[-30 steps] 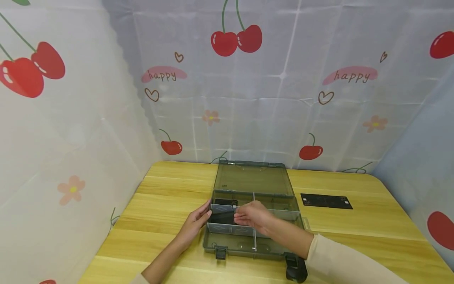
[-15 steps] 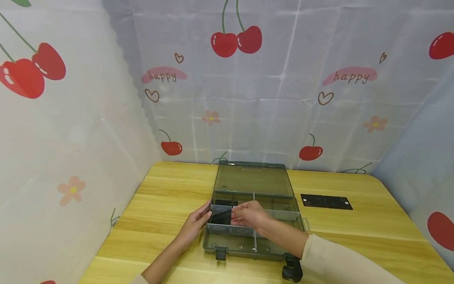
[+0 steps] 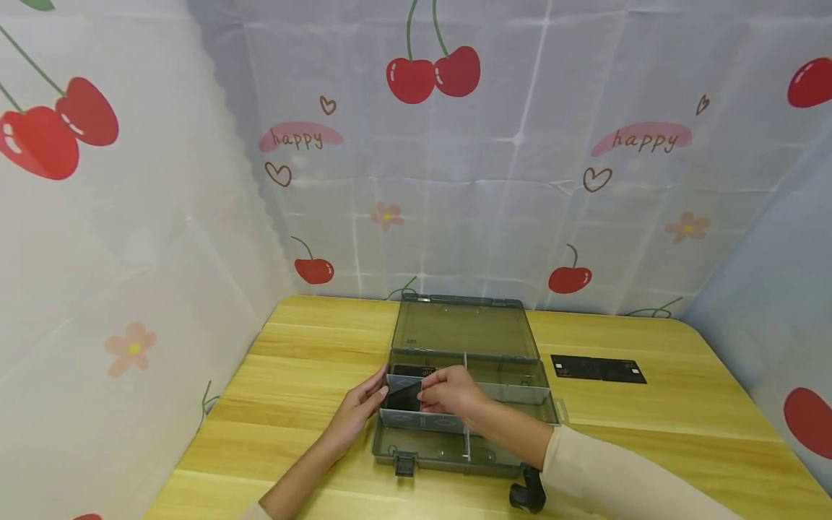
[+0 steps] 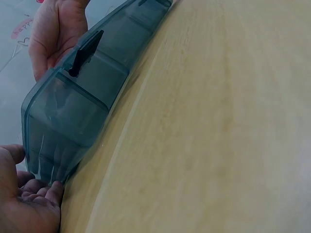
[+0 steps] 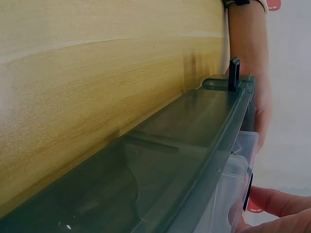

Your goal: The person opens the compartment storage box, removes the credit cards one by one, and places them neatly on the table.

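A dark translucent plastic storage box (image 3: 422, 462) with dividers lies open on the table, its lid (image 3: 464, 325) folded back. My left hand (image 3: 356, 408) holds its left side; in the left wrist view the thumb reaches the rim and the curled fingers touch the outer wall. Over the left middle compartment, my right hand (image 3: 455, 396) pinches a black card (image 3: 404, 399) at its right end, close to a clear divider. The right wrist view shows that card (image 5: 248, 192) edge-on by the fingertips. Another black card (image 3: 409, 371), lettered VIP, lies in the compartment behind.
Two black cards (image 3: 598, 368) lie side by side on the wooden table (image 3: 312, 339), right of the box. A black latch (image 3: 404, 464) hangs at the box's front. Beneath my right wrist is a black object (image 3: 528, 492). A cherry-printed curtain (image 3: 455, 166) closes the back.
My right hand has shifted slightly left along the compartment, and the black card there now looks tilted. My left hand stays at the box's side.
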`<state>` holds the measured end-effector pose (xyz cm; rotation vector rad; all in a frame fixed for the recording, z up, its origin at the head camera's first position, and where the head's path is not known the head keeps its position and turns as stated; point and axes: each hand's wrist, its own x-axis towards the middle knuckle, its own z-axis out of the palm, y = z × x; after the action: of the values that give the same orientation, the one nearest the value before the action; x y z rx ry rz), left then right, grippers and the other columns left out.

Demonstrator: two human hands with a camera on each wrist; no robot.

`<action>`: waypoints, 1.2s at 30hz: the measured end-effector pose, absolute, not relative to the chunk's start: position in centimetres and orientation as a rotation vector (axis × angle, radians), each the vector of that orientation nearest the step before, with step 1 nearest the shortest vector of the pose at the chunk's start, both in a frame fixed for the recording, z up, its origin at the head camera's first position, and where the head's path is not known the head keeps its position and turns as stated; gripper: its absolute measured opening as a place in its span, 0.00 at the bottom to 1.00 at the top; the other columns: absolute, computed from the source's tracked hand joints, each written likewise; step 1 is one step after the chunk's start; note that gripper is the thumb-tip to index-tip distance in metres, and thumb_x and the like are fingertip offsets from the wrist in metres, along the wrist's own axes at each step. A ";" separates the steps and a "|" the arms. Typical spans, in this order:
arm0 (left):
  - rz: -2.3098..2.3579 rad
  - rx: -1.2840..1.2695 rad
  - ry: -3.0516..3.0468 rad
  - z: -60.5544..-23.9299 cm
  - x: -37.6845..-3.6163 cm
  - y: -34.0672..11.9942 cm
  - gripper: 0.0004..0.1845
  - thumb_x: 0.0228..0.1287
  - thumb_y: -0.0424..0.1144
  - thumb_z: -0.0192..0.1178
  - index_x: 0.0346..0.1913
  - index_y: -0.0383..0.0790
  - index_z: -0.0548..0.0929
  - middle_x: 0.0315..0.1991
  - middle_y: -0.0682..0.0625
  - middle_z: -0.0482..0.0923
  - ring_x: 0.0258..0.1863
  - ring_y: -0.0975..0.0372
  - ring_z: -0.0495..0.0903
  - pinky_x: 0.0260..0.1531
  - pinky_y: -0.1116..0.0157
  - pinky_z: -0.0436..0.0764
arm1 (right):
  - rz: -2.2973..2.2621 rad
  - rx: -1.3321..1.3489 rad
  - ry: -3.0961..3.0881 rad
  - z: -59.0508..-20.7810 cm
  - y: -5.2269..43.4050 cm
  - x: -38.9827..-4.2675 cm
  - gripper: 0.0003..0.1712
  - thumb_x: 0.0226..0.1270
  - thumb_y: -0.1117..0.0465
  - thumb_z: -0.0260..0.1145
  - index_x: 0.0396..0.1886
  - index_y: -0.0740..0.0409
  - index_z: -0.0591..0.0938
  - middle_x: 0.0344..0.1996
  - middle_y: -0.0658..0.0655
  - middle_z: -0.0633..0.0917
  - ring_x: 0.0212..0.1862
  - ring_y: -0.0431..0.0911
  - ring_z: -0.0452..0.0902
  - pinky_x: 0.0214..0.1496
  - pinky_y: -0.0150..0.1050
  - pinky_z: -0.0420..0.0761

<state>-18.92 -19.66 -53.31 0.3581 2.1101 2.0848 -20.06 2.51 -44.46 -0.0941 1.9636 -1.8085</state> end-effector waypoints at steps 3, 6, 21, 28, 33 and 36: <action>2.079 0.349 2.113 -53.3 -18.9 -19.7 0.30 0.71 0.46 0.51 0.73 0.45 0.58 0.72 0.44 0.53 0.69 0.54 0.55 0.64 0.52 0.60 | -1.810 -0.090 1.952 -44.4 2.5 -20.1 0.19 0.59 0.74 0.64 0.49 0.80 0.74 0.36 0.69 0.82 0.35 0.57 0.84 0.37 0.42 0.84; 2.078 0.345 2.113 -53.2 -18.9 -19.6 0.30 0.71 0.46 0.51 0.73 0.46 0.58 0.72 0.44 0.54 0.69 0.55 0.55 0.64 0.51 0.60 | -1.822 -0.081 1.930 -44.5 2.7 -20.3 0.19 0.58 0.74 0.64 0.49 0.80 0.74 0.36 0.70 0.82 0.34 0.57 0.84 0.37 0.42 0.84; 2.100 0.321 2.116 -53.2 -19.0 -19.5 0.29 0.72 0.45 0.51 0.72 0.45 0.59 0.72 0.46 0.52 0.70 0.56 0.54 0.65 0.53 0.59 | -1.871 -0.095 1.879 -43.5 4.5 -20.3 0.20 0.59 0.75 0.61 0.52 0.79 0.73 0.42 0.73 0.80 0.31 0.49 0.82 0.41 0.44 0.84; 2.075 0.327 2.126 -53.3 -18.9 -19.7 0.30 0.71 0.47 0.51 0.72 0.46 0.59 0.72 0.47 0.53 0.69 0.56 0.55 0.64 0.56 0.60 | -1.874 -0.090 1.860 -43.3 5.6 -20.2 0.21 0.60 0.73 0.62 0.53 0.78 0.73 0.41 0.72 0.81 0.32 0.50 0.83 0.43 0.46 0.83; 2.042 0.338 2.146 -53.2 -18.9 -19.7 0.31 0.71 0.48 0.51 0.73 0.47 0.58 0.72 0.48 0.51 0.69 0.56 0.55 0.64 0.54 0.60 | -1.894 -0.086 1.857 -42.9 6.5 -20.1 0.22 0.60 0.71 0.64 0.54 0.77 0.73 0.39 0.71 0.81 0.32 0.50 0.83 0.45 0.48 0.82; 2.035 0.344 2.150 -53.2 -18.9 -19.7 0.31 0.71 0.48 0.51 0.73 0.47 0.58 0.73 0.48 0.51 0.69 0.55 0.55 0.65 0.54 0.60 | -1.897 -0.092 1.868 -42.7 7.0 -20.0 0.22 0.60 0.70 0.65 0.53 0.76 0.74 0.38 0.69 0.82 0.32 0.50 0.83 0.46 0.50 0.81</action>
<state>-18.89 -19.73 -53.16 0.3440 2.1502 2.0352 -20.01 6.98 -42.70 -0.0921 1.8684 -1.8967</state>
